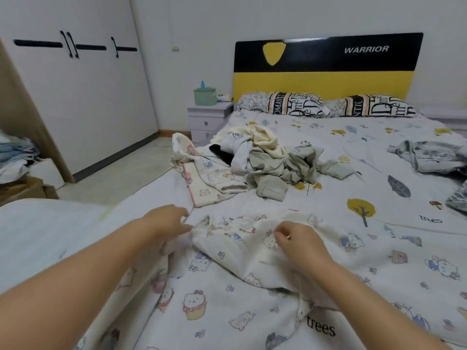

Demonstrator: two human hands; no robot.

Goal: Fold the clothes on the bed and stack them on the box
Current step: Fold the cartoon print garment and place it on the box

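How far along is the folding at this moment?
Some folded clothes already sit on the cardboard box at left. In hand: both the left hand and right hand pinch a cartoon-print garment spread on the bed. Left: the unfolded pile.

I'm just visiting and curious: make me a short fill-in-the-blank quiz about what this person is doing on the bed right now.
1. Both hands, the left hand and the right hand, pinch a cartoon-print garment lying on the ____.
2. The word printed on the headboard is ____.
3. The headboard's lower band is coloured ____.
4. The unfolded pile of clothes lies ____ the hands and the pillows.

Missing words: bed; WARRIOR; yellow; between
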